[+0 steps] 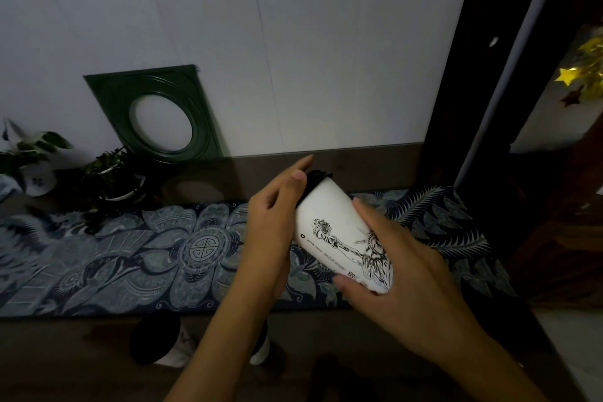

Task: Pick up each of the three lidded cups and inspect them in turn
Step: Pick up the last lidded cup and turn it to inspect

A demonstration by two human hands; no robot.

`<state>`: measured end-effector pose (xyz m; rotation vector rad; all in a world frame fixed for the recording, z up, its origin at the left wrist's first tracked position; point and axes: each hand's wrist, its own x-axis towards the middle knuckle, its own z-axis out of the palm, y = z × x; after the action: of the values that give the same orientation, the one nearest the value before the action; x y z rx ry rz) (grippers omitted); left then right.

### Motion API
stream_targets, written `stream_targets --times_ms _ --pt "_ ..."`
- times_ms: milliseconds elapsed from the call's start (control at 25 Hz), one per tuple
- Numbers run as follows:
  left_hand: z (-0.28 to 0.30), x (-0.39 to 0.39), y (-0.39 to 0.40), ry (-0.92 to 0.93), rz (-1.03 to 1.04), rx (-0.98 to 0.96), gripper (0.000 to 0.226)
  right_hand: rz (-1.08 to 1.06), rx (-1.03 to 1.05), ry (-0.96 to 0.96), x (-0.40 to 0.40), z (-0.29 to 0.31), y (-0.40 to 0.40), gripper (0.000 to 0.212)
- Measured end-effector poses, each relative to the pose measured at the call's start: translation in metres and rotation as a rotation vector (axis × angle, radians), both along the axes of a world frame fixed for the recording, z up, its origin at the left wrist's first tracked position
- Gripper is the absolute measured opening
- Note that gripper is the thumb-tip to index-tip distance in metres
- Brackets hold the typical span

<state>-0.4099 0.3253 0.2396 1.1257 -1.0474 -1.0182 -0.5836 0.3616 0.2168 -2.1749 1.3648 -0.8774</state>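
Note:
I hold a white paper cup (329, 222) with a black lid and a black line drawing, tilted in the air with the lid pointing up and away. My left hand (270, 232) grips its upper part near the lid, and my right hand (394, 268) wraps around its base. Two more black-lidded white cups stand on the table near me: one (160, 341) at lower left, another (261, 344) mostly hidden behind my left forearm.
A blue patterned cloth runner (130, 258) lies across the wooden table. Two potted plants (114, 176) stand at the back left, beside a green square frame (156, 114) that leans on the white wall. A dark post (456, 108) rises on the right.

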Motion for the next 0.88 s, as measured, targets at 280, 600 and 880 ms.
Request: stream_targets --times_ms 280,600,880 --pt "-0.005 -0.005 0.0 -0.044 -0.064 -0.013 0.044 0.103 0.374 -0.54 -0.006 -0.003 0.001 0.073" --pt "-0.002 0.003 -0.005 -0.056 -0.131 -0.072 0.046 0.283 1.064 -1.106 -0.017 0.002 -0.016 0.069" --pt "-0.002 0.0 -0.009 -0.125 -0.036 -0.056 0.048 0.001 0.173 -0.139 -0.006 0.006 -0.006 0.087"
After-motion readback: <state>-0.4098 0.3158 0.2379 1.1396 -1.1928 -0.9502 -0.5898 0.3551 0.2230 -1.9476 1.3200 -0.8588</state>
